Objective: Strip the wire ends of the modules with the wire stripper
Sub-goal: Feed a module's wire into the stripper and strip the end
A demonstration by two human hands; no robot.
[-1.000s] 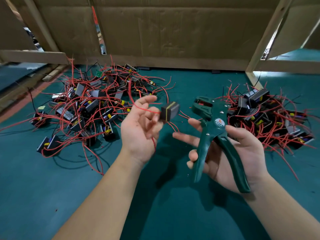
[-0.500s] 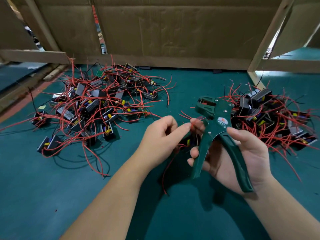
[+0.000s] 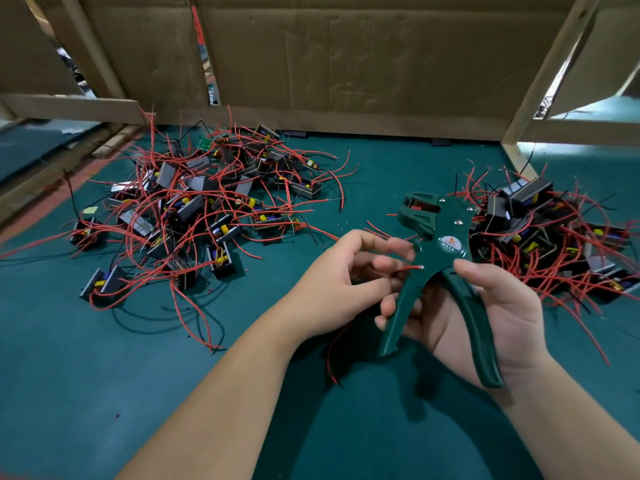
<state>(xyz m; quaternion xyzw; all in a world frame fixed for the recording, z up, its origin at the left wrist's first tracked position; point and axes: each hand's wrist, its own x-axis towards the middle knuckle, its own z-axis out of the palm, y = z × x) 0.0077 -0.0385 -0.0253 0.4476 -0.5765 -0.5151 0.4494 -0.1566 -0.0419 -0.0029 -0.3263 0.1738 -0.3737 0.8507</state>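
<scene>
My right hand [image 3: 491, 306] grips the green wire stripper [image 3: 440, 258] by its two handles, jaws pointing up and away. My left hand [image 3: 332, 282] pinches a red wire [image 3: 408, 269] whose bare tip lies against the stripper's left handle. The wire's module is hidden under my left hand; another red lead [image 3: 334, 355] hangs down from it. A big heap of black modules with red wires [image 3: 194, 209] lies at the left. A second heap of modules [image 3: 540, 237] lies at the right, behind the stripper.
The green mat [image 3: 104, 393] covers the table. Cardboard panels [image 3: 346, 50] and wooden slats [image 3: 540, 77] wall in the back. A wooden rail [image 3: 69, 109] runs along the back left. Small red insulation bits dot the mat near the heaps.
My left hand turned over and came down beside the stripper. The module it held up a second ago is now hidden under it, and a wire tip now shows at the stripper's handle.
</scene>
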